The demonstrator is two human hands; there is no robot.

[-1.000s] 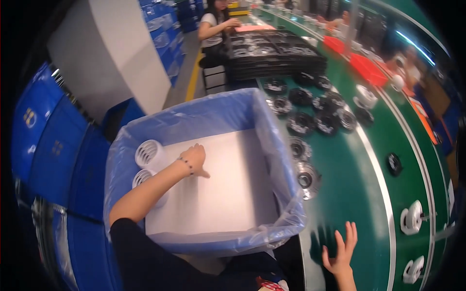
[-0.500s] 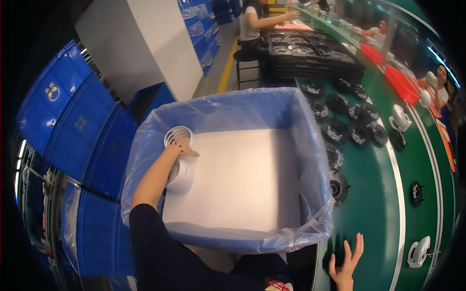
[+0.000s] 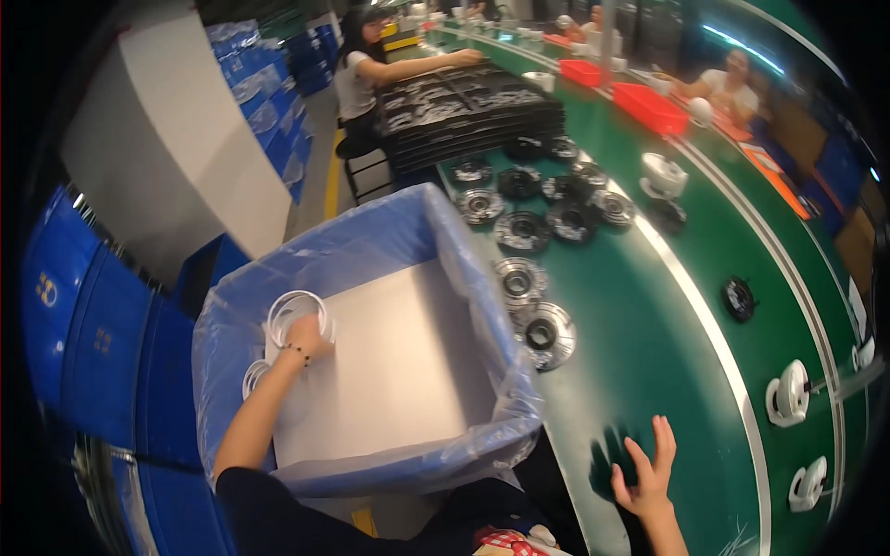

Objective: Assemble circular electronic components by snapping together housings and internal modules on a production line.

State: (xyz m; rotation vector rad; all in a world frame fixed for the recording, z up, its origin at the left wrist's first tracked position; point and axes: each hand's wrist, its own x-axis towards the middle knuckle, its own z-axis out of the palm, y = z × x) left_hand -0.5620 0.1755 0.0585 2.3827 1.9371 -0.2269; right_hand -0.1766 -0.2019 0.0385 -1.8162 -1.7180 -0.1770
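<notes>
My left hand (image 3: 311, 339) reaches into a box (image 3: 366, 474) lined with clear plastic. It closes on the near side of a white round plastic housing (image 3: 297, 305), with some fingers hidden behind its wall. A second white round housing (image 3: 253, 378) lies by the box's left wall, partly behind my forearm. Both rest on a pale flat sheet (image 3: 389, 371) at the box's bottom. Over the green work surface to the right, my right hand (image 3: 646, 477) is open, fingers spread, holding nothing.
Several black and silver round motor parts (image 3: 545, 335) lie right of the box. Stacked black trays (image 3: 477, 134) stand beyond, beside a seated co-worker (image 3: 357, 88). White fan-like units (image 3: 788, 394) sit on the green conveyor. Blue crates (image 3: 111, 361) stand at the left; a red bin (image 3: 649, 108) is across.
The view has swung to the right, so the box and my left hand appear farther left. My left hand stays at the white housing; my right hand remains spread over the green surface.
</notes>
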